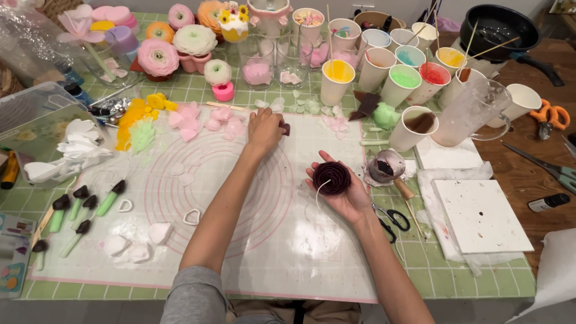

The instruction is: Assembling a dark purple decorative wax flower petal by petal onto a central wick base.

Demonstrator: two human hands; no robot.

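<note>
Surface: green-checked tablecloth (468, 273) under a white silicone mat (282, 240) with pink rings printed on it; wooden table edge on the right.

Right hand: my right hand (347, 193) lies palm up at the mat's right side, fingers loosely cupped around a dark purple flower (332, 177) with tightly layered petals. A thin white wire (318, 191) curls out from under it.

Left hand: my left hand (264, 129) reaches to the far side of the mat, fingers curled down on a small dark petal piece (286, 128). I judge it pinched, though the grip itself is hidden.

Done so far: the bloom looks full and rounded, many rows already wrapped; I judge it well along.

Left to do: at least this one dark piece is not yet on the flower. Pale pink petals (207, 119) lie just beyond my left hand and white petals (129, 243) sit at the near left, all unused.

Far side: finished flowers (180, 45) in pink, white and orange stand at the far left; paper cups (384, 66) of coloured liquid crowd the far middle and right.

Right of the flower: a small cup with dark contents (387, 166), scissors (390, 219) nearer me, a white tile (480, 216) further right.

Near left: foam-tipped sticks (78, 210) with green handles, lying in a row.
</note>
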